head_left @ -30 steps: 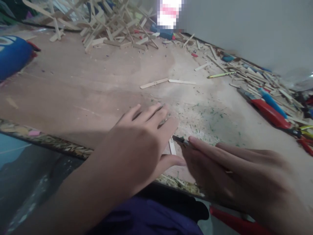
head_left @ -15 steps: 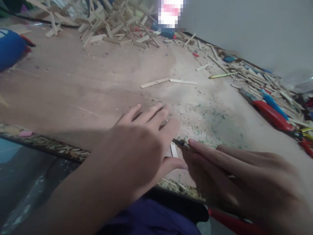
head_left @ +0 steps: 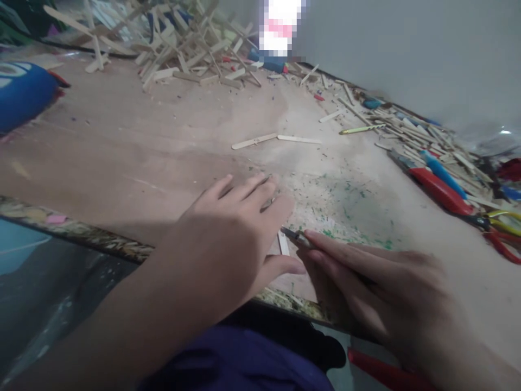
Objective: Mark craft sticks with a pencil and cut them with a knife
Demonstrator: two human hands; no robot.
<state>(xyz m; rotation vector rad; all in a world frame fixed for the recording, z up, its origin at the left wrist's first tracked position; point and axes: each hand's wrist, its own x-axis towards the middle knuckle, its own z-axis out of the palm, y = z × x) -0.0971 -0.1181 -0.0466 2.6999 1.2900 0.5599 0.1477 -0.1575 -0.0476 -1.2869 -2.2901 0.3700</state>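
Note:
My left hand (head_left: 232,244) lies flat on the wooden tabletop, fingers stretched forward and thumb out to the right. Between its thumb and index finger shows the end of a pale craft stick (head_left: 284,244); the rest of the stick is hidden under the hand. In my right hand (head_left: 382,285) is a thin craft knife (head_left: 302,239), gripped near its metal collar like a pen. Its dark blade reaches over the stick, close to my left index finger. Whether the blade touches the stick I cannot tell.
Two craft sticks (head_left: 254,142) lie end to end farther up. A heap of sticks (head_left: 191,54) is at the back. Along the right lie more sticks, a yellow drill bit (head_left: 362,129), a red-handled cutter (head_left: 439,190) and pliers (head_left: 504,233). Green shavings (head_left: 354,190) dot the tabletop.
The view has shifted slightly. My right hand and the knife have moved a little left along with it, and the hand appears more curled. My left hand keeps its place over the stick.

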